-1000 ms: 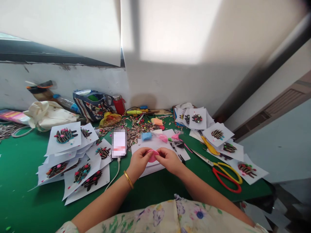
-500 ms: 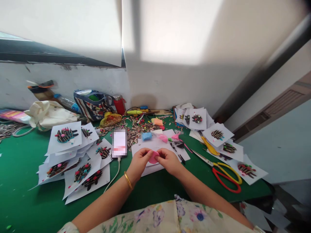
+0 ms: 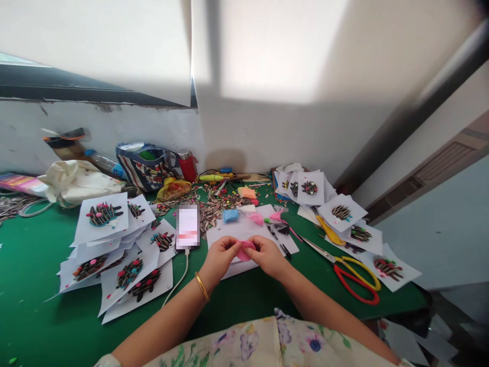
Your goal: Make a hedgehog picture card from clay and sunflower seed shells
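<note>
A flattened piece of pink modelling clay (image 3: 246, 251) is pinched between my two hands, above white paper (image 3: 225, 271). My left hand (image 3: 223, 255), with a gold bangle at the wrist, grips its left side with thumb and fingers. On the other side, my right hand (image 3: 266, 255) presses it the same way, thumb on top. Beyond my fingers lie a blue clay block (image 3: 231, 215), a pink clay lump (image 3: 256, 218) and a bag of black clay (image 3: 282, 228). Black pieces (image 3: 286, 250) rest on the paper's right part.
Scissors (image 3: 340, 260) with red and yellow handles lie at right. Cards with seed pictures are stacked at left (image 3: 86, 229) and right (image 3: 399, 275). A phone (image 3: 187, 227) on a white cable sits left of the paper. Loose sunflower seeds (image 3: 206, 209), a bag (image 3: 147, 165) and a red flask (image 3: 187, 165) stand behind.
Both hands have shifted slightly to the right with the pink clay. The clay has turned a little between my fingers, and its visible outline is different.
</note>
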Demonstrator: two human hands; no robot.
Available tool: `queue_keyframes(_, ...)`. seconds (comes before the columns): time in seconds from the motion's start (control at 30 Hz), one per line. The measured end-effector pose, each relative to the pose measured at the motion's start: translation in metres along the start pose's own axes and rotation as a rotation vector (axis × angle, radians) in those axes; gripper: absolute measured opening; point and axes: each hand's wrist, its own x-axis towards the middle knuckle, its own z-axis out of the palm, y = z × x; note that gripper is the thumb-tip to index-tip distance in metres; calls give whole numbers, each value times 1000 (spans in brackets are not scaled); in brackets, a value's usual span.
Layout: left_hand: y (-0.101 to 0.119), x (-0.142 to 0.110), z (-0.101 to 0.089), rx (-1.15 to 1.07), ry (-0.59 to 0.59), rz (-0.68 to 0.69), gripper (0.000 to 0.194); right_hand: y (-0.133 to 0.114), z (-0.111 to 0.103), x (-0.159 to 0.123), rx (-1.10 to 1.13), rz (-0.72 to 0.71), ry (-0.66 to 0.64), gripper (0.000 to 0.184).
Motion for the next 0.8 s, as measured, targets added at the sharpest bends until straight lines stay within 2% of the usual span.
queue_keyframes(0.1,3,-1,-3,83,-49,23,33,1,-3,1,-90,28,-9,21)
queue_keyframes(0.27,5,1,-6,224,-21,118,23,-1,-5,0,-167,19,-60,15)
queue_keyframes(0.4,0,4,-5,197,18,64,23,-3,-4,-1,-136,-8,-41,14)
queue_keyframes(0.57,1,1,-3,182,-5,67,34,-6,-5,-1,-124,2,-16,15)
queue_keyframes(0.7,4,0,-2,270,15,66,23,-4,-3,-1,-121,-5,-14,15)
queue_keyframes(0.8,5,2,-2,211,50,43,24,-1,-4,-1,-27,-31,-10,19)
